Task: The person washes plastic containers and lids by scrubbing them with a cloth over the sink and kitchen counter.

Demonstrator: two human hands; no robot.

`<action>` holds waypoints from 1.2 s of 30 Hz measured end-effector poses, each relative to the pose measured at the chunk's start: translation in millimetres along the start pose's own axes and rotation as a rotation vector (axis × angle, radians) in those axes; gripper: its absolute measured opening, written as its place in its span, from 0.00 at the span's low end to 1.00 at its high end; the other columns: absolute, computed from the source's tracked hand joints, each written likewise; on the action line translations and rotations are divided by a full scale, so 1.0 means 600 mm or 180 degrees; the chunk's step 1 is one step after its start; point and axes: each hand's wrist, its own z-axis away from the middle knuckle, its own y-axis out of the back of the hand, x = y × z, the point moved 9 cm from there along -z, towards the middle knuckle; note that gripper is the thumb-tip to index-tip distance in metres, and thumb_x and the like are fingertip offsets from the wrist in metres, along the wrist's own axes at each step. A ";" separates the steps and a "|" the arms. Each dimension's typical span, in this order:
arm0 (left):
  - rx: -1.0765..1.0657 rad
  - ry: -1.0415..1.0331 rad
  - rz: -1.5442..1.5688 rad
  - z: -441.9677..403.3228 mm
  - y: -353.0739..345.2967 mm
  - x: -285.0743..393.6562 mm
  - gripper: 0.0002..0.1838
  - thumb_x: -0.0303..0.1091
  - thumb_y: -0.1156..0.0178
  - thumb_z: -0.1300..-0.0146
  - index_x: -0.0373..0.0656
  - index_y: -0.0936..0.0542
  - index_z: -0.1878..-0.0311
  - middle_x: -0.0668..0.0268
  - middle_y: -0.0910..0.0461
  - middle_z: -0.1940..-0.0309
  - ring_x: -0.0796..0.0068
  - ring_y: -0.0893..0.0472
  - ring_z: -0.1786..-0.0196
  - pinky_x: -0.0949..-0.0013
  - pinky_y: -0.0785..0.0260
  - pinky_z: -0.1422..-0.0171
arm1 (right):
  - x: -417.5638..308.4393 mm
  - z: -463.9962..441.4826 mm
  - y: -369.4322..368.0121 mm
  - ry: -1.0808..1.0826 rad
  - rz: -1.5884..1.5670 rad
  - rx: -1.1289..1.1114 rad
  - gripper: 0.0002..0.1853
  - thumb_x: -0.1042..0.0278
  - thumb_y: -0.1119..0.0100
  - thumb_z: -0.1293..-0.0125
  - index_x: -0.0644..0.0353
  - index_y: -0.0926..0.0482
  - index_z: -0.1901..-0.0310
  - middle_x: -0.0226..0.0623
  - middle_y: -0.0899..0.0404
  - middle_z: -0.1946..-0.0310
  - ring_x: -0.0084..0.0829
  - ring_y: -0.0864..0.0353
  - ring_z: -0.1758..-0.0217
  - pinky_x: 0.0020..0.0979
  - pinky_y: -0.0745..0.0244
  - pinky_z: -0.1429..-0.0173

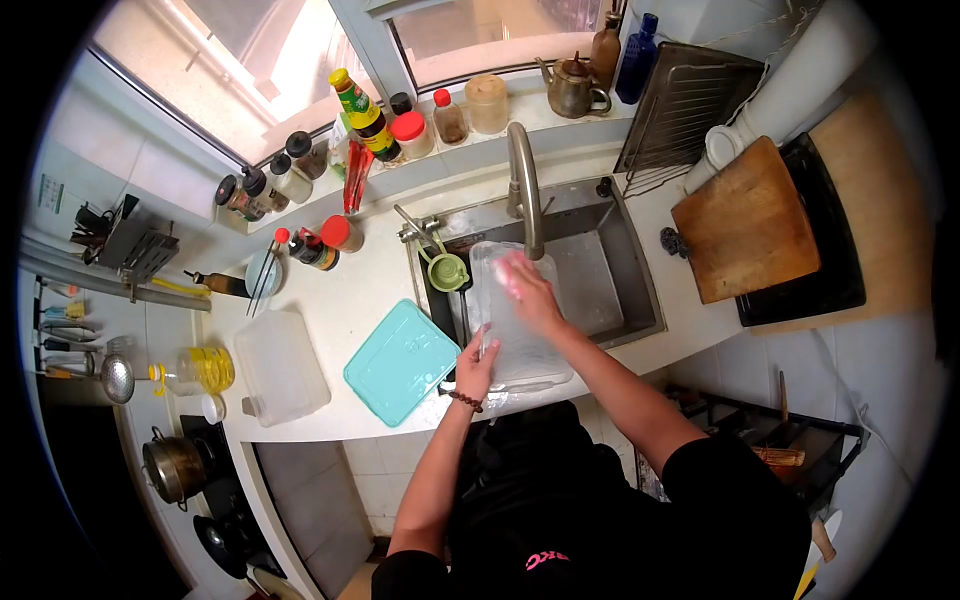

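A clear plastic container (525, 345) lies over the left part of the metal sink (640, 290), partly under the faucet (523, 185). My left hand (475, 365), with a beaded bracelet at the wrist, grips the container's left edge. In my right hand (535, 300) is a pink and white cloth or sponge (513, 272), pressed against the container's upper part. Left of the sink, a turquoise lid (402, 362) lies flat on the counter. Another translucent container (281, 367) rests farther left. A green strainer (447, 271) sits at the sink's left side.
Bottles and jars (411, 133) line the windowsill, with a metal teapot (574, 88) farther right. A wooden cutting board (750, 220) leans at the right, near an oven rack (690, 100). An oil bottle (200, 371) and a pot (174, 467) are at the left.
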 end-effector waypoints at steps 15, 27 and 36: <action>-0.0100 -0.0607 -0.0317 -0.027 0.060 0.018 0.25 0.36 0.40 0.23 0.38 0.27 0.27 0.62 0.16 0.42 0.78 0.19 0.46 0.71 0.27 0.37 | 0.181 0.119 0.034 -0.3598 -0.5453 -0.0234 0.19 0.58 0.41 0.23 0.57 0.23 0.37 0.38 0.19 0.40 0.36 0.15 0.44 0.42 0.16 0.44; -0.0840 0.1223 0.2013 -0.030 -0.048 0.058 0.54 0.78 0.49 0.34 0.43 0.45 0.20 0.47 0.39 0.26 0.44 0.31 0.29 0.34 0.25 0.37 | -0.073 0.107 0.064 0.0269 -0.0831 -0.2111 0.08 0.76 0.34 0.37 0.55 0.15 0.57 0.31 0.16 0.63 0.38 0.13 0.59 0.36 0.19 0.57; -0.0350 0.0925 0.0681 -0.014 0.045 0.071 0.44 0.19 0.52 0.39 0.53 0.52 0.20 0.39 0.26 0.36 0.42 0.17 0.43 0.41 0.16 0.48 | -0.011 0.125 0.029 -0.1641 -0.2313 -0.0992 0.25 0.67 0.29 0.34 0.62 0.25 0.38 0.42 0.17 0.45 0.29 0.16 0.47 0.31 0.20 0.45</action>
